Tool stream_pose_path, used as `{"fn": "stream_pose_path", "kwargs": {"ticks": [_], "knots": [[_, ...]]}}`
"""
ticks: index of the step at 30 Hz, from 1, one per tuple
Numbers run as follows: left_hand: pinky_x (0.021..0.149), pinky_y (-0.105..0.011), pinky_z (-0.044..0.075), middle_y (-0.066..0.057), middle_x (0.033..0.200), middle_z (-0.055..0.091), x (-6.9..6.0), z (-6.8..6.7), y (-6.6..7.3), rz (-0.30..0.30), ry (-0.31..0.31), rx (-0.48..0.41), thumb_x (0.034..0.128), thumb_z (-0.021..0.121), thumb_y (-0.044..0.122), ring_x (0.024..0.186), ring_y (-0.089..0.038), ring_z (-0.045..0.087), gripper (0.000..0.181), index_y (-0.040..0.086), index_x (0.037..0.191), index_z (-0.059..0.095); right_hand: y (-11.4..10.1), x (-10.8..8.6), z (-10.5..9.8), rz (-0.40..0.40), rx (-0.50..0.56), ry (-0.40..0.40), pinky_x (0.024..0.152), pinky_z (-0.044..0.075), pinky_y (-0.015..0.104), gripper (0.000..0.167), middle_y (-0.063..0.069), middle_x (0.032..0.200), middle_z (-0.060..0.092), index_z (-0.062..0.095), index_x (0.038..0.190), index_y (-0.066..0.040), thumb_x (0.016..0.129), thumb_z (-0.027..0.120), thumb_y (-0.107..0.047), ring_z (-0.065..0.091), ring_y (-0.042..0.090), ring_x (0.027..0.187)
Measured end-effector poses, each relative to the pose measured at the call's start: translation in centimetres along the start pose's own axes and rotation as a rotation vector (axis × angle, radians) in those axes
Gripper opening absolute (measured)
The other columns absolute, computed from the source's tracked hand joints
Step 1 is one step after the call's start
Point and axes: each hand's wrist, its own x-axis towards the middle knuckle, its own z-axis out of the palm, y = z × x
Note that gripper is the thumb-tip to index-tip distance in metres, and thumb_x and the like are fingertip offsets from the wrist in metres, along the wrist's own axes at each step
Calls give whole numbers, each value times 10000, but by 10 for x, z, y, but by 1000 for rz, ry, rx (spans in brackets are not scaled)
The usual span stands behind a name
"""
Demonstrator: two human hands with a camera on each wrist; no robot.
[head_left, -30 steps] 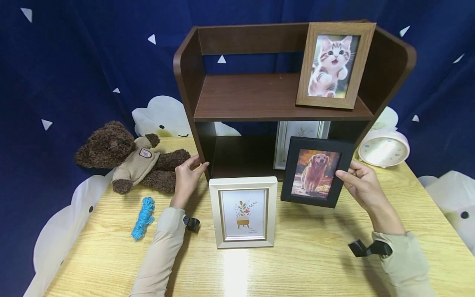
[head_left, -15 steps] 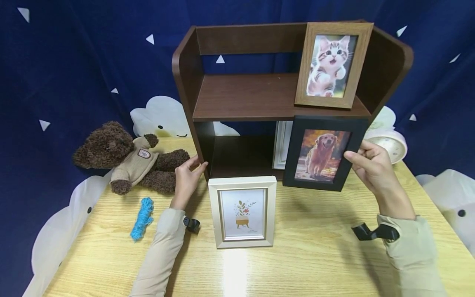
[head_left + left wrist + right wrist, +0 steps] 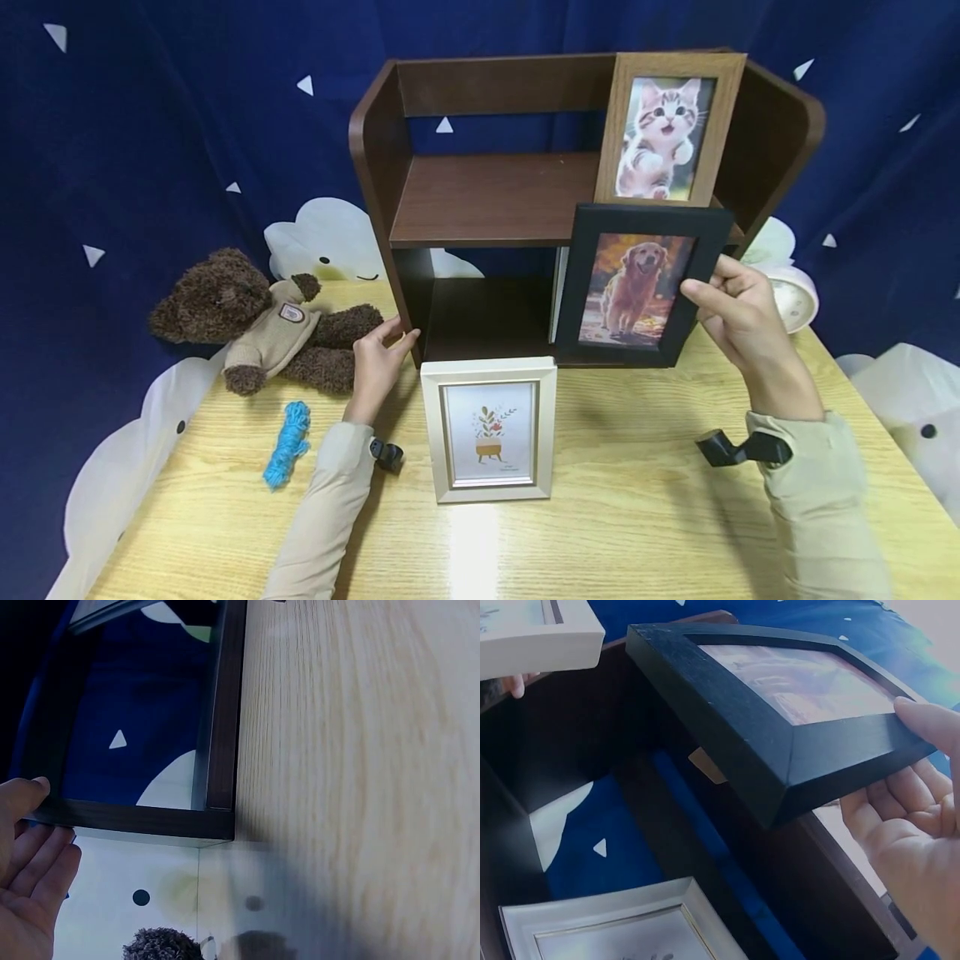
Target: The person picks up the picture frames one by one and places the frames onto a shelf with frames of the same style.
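The right hand (image 3: pixel 757 333) pinches the right edge of a black frame (image 3: pixel 570 283) with a dog picture, thumb in front, fingers behind. That frame is held up before the dark brown shelf (image 3: pixel 487 200), overlapping the lower edge of a wooden frame (image 3: pixel 606 125) with a kitten picture on the upper board. In the left wrist view the left hand (image 3: pixel 34 870) grips the shelf's left side panel between thumb and fingers. A silver frame (image 3: pixel 615 900) in the lower compartment is mostly hidden in the head view. A cream frame (image 3: pixel 546 417) with a plant picture stands upright on the table.
A brown teddy bear (image 3: pixel 281 333) lies left of the shelf, with a blue yarn bundle (image 3: pixel 287 444) in front of it. A round pale clock (image 3: pixel 795 300) stands right of the shelf, partly behind the right hand. A blue curtain (image 3: pixel 187 125) hangs behind.
The right hand has raised the black frame from in front of the lower compartment until it overlaps the kitten frame, covering most of the silver frame. The left hand has stayed on the shelf side.
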Motion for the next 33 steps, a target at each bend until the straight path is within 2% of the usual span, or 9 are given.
{"fn": "stream_pose_path", "kwargs": {"ticks": [2, 6, 16, 20, 23, 25, 27, 29, 33], "knots": [[832, -417, 548, -207, 1013, 697, 0, 0, 0, 0, 0, 1, 846, 722, 100, 931, -319, 688, 298, -27, 1112, 682, 0, 2, 1, 4, -4, 8, 709, 540, 200, 340, 144, 891, 704, 615, 1135, 112, 859, 448, 216, 659, 134, 782], [835, -423, 546, -211, 1010, 696, -1, 0, 0, 1, 2, 5, 844, 722, 92, 929, -323, 688, 294, -33, 1106, 683, 2, 6, 5, 3, 9, 5, 594, 499, 163, 328, 118, 797, 693, 626, 1119, 106, 856, 460, 212, 607, 94, 672], [834, -418, 546, -201, 1002, 702, 0, 0, 1, 6, 5, 4, 847, 718, 88, 929, -317, 688, 281, -28, 1101, 687, 0, 13, 13, -1, -9, 27, 542, 469, 135, 324, 95, 760, 689, 639, 1103, 90, 853, 464, 198, 592, 68, 637], [834, -416, 547, -208, 1008, 698, 0, 0, 0, 11, 9, -3, 844, 721, 83, 928, -319, 689, 282, -36, 1097, 686, -1, 16, 17, 2, -26, 38, 467, 385, 121, 305, 55, 669, 643, 643, 1089, 88, 852, 480, 189, 510, 41, 547], [831, -414, 548, -210, 1010, 696, 0, 1, 0, 18, 12, -1, 841, 723, 83, 926, -320, 689, 284, -40, 1095, 685, -1, 20, 20, 1, -30, 38, 542, 457, 118, 295, 74, 728, 673, 636, 1107, 90, 852, 512, 173, 573, 53, 608], [831, -414, 548, -209, 1008, 697, 1, 1, 0, 23, 15, 3, 841, 723, 82, 924, -321, 689, 284, -40, 1094, 685, -1, 23, 22, -1, -28, 36, 671, 527, 162, 290, 102, 815, 700, 634, 1115, 89, 854, 530, 162, 642, 90, 730], [832, -416, 547, -205, 1006, 699, 1, 1, 0, 25, 17, 9, 841, 724, 86, 924, -319, 690, 285, -37, 1095, 686, 0, 26, 25, -4, -27, 31, 743, 547, 208, 284, 120, 867, 709, 636, 1110, 87, 856, 531, 159, 665, 117, 803], [832, -418, 546, -201, 1005, 700, 0, 1, 0, 23, 15, 12, 842, 724, 90, 924, -317, 690, 287, -31, 1099, 686, 0, 28, 27, -10, -20, 27, 751, 544, 207, 285, 116, 857, 706, 638, 1105, 87, 857, 519, 164, 661, 114, 804], [828, -427, 546, -200, 1009, 700, 0, 1, 0, 25, 9, 9, 841, 725, 92, 924, -319, 690, 295, -27, 1108, 684, 0, 33, 32, -18, -17, 33, 662, 507, 147, 263, 64, 715, 657, 653, 1059, 83, 851, 520, 171, 594, 63, 685]]}}
